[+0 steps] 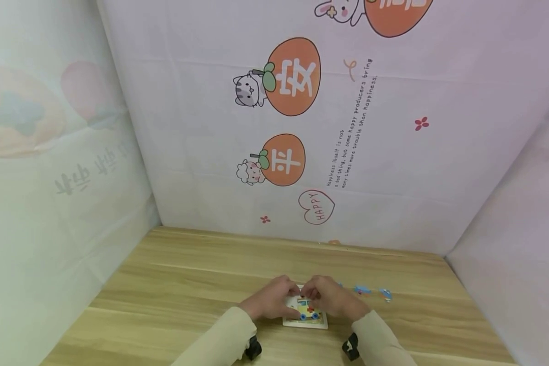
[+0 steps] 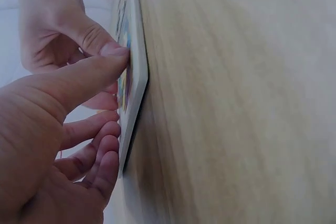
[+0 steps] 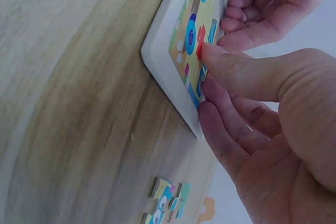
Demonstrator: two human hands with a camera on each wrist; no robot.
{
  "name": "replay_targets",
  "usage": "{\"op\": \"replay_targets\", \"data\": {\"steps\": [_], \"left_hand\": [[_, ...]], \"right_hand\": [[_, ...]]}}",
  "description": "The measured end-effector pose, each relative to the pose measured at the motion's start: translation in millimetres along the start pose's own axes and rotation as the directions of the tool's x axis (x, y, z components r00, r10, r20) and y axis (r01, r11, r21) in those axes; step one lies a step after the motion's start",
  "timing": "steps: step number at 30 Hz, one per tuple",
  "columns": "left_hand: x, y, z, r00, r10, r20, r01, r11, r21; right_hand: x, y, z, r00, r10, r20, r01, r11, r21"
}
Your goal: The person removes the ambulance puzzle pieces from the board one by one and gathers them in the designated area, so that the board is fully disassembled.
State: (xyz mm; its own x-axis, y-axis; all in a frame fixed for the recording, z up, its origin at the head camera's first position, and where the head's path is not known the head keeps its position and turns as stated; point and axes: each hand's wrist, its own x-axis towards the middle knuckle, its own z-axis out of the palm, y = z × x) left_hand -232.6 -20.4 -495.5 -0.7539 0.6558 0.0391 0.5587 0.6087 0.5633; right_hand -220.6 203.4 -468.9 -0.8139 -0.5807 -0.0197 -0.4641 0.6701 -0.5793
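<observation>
A small jigsaw puzzle board point(image 1: 302, 325) with a pale frame lies flat on the wooden table, between my two hands. Its picture is a yellow ambulance point(image 1: 304, 308) with a red cross and blue wheels. My left hand point(image 1: 274, 299) grips the board from the left, thumb point(image 2: 100, 72) on the picture side, curled fingers point(image 2: 107, 166) against the far edge. From the right, my right hand point(image 1: 333, 296) sets its thumb point(image 3: 226, 64) by the red cross and its fingertips point(image 3: 210, 114) at the board's edge. The fingers hide part of the picture's upper portion.
Loose jigsaw pieces point(image 1: 362, 289) lie right of the board, with another piece point(image 1: 385, 293) further right. White printed cloth point(image 1: 201, 127) walls the table point(image 1: 164, 284) at the back and both sides. Black straps point(image 1: 253, 348) circle both wrists.
</observation>
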Motion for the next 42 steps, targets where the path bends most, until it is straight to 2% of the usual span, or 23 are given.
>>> {"op": "replay_targets", "data": {"steps": [8,18,26,36,42], "left_hand": [[3.0,0.7,3.0,0.999,-0.033,-0.003,0.033,0.996,-0.082],[3.6,3.8,2.0,0.999,-0.042,0.001,0.042,0.994,-0.102],[1.7,4.1,1.3,0.999,-0.031,-0.006,0.031,0.997,-0.074],[2.4,0.7,1.6,1.000,-0.020,-0.004,0.020,0.999,-0.048],[2.4,1.4,2.0,1.000,-0.009,-0.017,0.009,0.999,-0.033]], "right_hand": [[0.3,3.0,1.6,1.000,0.004,-0.003,-0.004,0.999,0.047],[-1.4,0.5,-3.7,0.998,0.054,-0.014,-0.053,0.996,0.066],[-2.0,-5.2,-11.1,1.000,0.001,-0.019,0.001,0.997,0.080],[-1.4,-13.9,-17.8,1.000,-0.015,-0.022,0.018,0.993,0.118],[-2.5,-12.6,-23.6,0.999,-0.021,-0.031,0.024,0.994,0.104]]}}
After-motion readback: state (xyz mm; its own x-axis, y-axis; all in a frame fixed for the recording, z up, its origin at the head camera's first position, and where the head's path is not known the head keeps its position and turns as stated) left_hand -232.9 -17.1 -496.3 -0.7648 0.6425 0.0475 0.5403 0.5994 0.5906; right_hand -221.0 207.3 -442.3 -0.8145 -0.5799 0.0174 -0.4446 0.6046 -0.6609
